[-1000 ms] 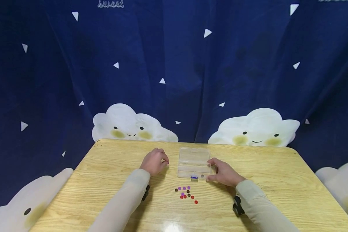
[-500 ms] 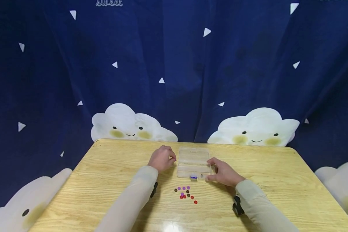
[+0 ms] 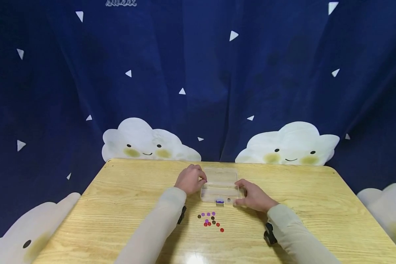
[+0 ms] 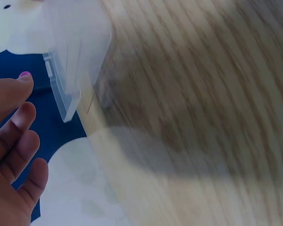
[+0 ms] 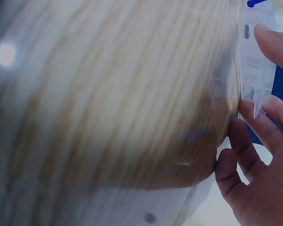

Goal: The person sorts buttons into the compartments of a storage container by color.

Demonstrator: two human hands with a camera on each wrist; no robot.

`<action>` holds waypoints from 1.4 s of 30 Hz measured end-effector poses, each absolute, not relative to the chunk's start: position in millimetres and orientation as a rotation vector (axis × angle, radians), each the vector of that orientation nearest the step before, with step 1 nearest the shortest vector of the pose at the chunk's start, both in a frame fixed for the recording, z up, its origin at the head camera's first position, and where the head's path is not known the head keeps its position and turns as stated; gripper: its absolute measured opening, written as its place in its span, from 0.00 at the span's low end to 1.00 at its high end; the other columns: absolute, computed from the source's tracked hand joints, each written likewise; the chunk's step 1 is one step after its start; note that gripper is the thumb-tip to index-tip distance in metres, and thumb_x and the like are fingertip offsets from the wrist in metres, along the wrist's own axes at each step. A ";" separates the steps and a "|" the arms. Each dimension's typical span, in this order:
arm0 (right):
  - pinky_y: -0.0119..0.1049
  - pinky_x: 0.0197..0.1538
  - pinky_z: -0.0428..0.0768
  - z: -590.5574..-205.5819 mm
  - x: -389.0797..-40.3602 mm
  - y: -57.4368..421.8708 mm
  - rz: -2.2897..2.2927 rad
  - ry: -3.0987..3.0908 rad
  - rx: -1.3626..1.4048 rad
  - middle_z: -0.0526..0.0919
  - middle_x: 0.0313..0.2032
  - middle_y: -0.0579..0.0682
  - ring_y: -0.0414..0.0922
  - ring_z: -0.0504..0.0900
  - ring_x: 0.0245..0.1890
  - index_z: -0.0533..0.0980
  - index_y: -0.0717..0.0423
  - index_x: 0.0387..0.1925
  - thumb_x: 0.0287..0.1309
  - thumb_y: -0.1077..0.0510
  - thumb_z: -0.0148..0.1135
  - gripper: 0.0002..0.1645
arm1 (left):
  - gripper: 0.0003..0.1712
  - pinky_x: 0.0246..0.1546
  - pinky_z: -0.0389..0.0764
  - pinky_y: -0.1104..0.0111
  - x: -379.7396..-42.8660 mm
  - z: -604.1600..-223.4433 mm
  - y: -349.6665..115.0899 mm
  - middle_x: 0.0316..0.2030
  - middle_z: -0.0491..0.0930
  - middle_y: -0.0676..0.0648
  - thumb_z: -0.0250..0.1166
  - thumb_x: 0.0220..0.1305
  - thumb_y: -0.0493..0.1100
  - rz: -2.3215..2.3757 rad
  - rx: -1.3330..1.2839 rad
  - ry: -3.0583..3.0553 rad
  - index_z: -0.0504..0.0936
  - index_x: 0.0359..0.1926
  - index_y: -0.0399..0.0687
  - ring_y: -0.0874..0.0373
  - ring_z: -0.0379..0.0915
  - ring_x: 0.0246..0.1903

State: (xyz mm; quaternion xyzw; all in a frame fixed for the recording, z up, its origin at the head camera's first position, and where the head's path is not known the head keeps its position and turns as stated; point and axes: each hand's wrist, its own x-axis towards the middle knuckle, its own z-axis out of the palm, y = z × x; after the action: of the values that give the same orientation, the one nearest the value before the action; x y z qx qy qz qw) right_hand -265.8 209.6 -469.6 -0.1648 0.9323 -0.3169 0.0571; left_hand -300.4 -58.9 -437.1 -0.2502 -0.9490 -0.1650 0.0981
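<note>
Head view: a clear plastic box with a hinged lid (image 3: pixel 217 192) and blue latch (image 3: pixel 219 202) sits open toward the far side of a pale wood-grain table (image 3: pixel 135 190), lid raised at the back. The right hand (image 3: pixel 255 198) grips its right end, thumb at the front and fingers spread behind. The left hand (image 3: pixel 189 180), at the box's left side, pinches one small round pinkish-purple disc (image 4: pixel 24 74) at its fingertips, not yet let go. One dark disc (image 3: pixel 229 200) shows through the front wall, apparently already inside. Much seems left: four purple discs (image 3: pixel 208 214), four red discs (image 3: pixel 218 224) and three dark brown discs (image 3: pixel 212 218) lie loose in front, and the lid remains unclosed
</note>
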 end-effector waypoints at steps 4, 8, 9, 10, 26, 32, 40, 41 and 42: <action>0.35 0.39 0.71 -468.7 -265.7 208.5 -0.959 2.832 -0.498 0.81 0.46 0.53 0.42 0.71 0.33 0.72 0.59 0.58 0.47 0.51 0.77 0.38 | 0.04 0.42 0.80 0.67 -298.7 -438.0 -50.1 0.36 0.83 0.55 0.70 0.61 0.45 -0.457 -0.742 -2.810 0.91 0.32 0.56 0.58 0.76 0.40; 0.35 0.38 0.70 -468.7 -265.9 208.9 -0.957 2.836 -0.489 0.81 0.45 0.52 0.42 0.70 0.33 0.71 0.59 0.58 0.48 0.51 0.78 0.38 | 0.04 0.42 0.80 0.68 -296.8 -437.9 -39.9 0.35 0.83 0.55 0.70 0.61 0.46 -0.439 -0.766 -2.799 0.91 0.32 0.57 0.59 0.76 0.39; 0.35 0.38 0.70 -469.1 -266.1 209.0 -0.958 2.836 -0.485 0.81 0.44 0.52 0.42 0.70 0.33 0.71 0.59 0.58 0.47 0.51 0.78 0.38 | 0.04 0.42 0.80 0.68 -296.3 -437.8 -37.6 0.35 0.83 0.55 0.70 0.61 0.46 -0.432 -0.771 -2.795 0.91 0.32 0.57 0.59 0.76 0.39; 0.35 0.38 0.70 -469.7 -266.4 209.2 -0.956 2.837 -0.491 0.81 0.44 0.52 0.42 0.70 0.33 0.71 0.59 0.58 0.47 0.51 0.78 0.38 | 0.04 0.42 0.80 0.68 -295.6 -437.4 -35.4 0.35 0.83 0.56 0.70 0.61 0.46 -0.431 -0.775 -2.793 0.91 0.32 0.57 0.59 0.76 0.39; 0.35 0.38 0.71 -470.1 -265.9 210.1 -0.964 2.838 -0.518 0.82 0.46 0.54 0.43 0.72 0.34 0.72 0.60 0.57 0.47 0.52 0.78 0.38 | 0.04 0.39 0.79 0.68 -293.4 -441.5 -16.5 0.36 0.83 0.56 0.70 0.61 0.47 -0.421 -0.756 -2.798 0.91 0.31 0.58 0.60 0.75 0.38; 0.34 0.39 0.71 -469.9 -267.4 208.2 -0.970 2.836 -0.536 0.82 0.48 0.54 0.42 0.72 0.34 0.72 0.60 0.57 0.47 0.51 0.78 0.38 | 0.04 0.39 0.79 0.68 -296.4 -442.4 -16.4 0.35 0.83 0.56 0.71 0.61 0.47 -0.392 -0.753 -2.789 0.91 0.31 0.59 0.60 0.75 0.38; 0.35 0.38 0.71 -472.8 -266.7 210.9 -0.980 2.818 -0.484 0.81 0.46 0.52 0.42 0.71 0.33 0.71 0.58 0.58 0.47 0.52 0.77 0.38 | 0.05 0.43 0.80 0.68 -294.5 -445.6 -12.3 0.36 0.83 0.57 0.70 0.61 0.47 -0.359 -0.762 -2.853 0.91 0.31 0.59 0.60 0.74 0.39; 0.35 0.39 0.71 -473.5 -267.1 211.3 -0.973 2.821 -0.492 0.81 0.46 0.52 0.42 0.71 0.33 0.71 0.58 0.58 0.47 0.51 0.77 0.38 | 0.05 0.43 0.80 0.68 -294.6 -445.7 -12.5 0.36 0.83 0.57 0.70 0.61 0.47 -0.353 -0.759 -2.851 0.91 0.31 0.59 0.60 0.75 0.39; 0.35 0.39 0.72 -474.0 -267.7 211.5 -0.966 2.824 -0.497 0.81 0.47 0.52 0.42 0.71 0.33 0.71 0.58 0.58 0.48 0.51 0.77 0.38 | 0.04 0.43 0.80 0.67 -294.9 -445.8 -12.8 0.36 0.83 0.57 0.70 0.61 0.47 -0.348 -0.755 -2.850 0.91 0.31 0.60 0.60 0.75 0.39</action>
State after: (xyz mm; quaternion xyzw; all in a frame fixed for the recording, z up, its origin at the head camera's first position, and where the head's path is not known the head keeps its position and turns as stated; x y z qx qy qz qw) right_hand -267.7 211.5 -474.0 -0.1638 0.9318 -0.3187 0.0578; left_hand -294.9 -12.8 -445.8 -0.2533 -0.9564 -0.1168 0.0865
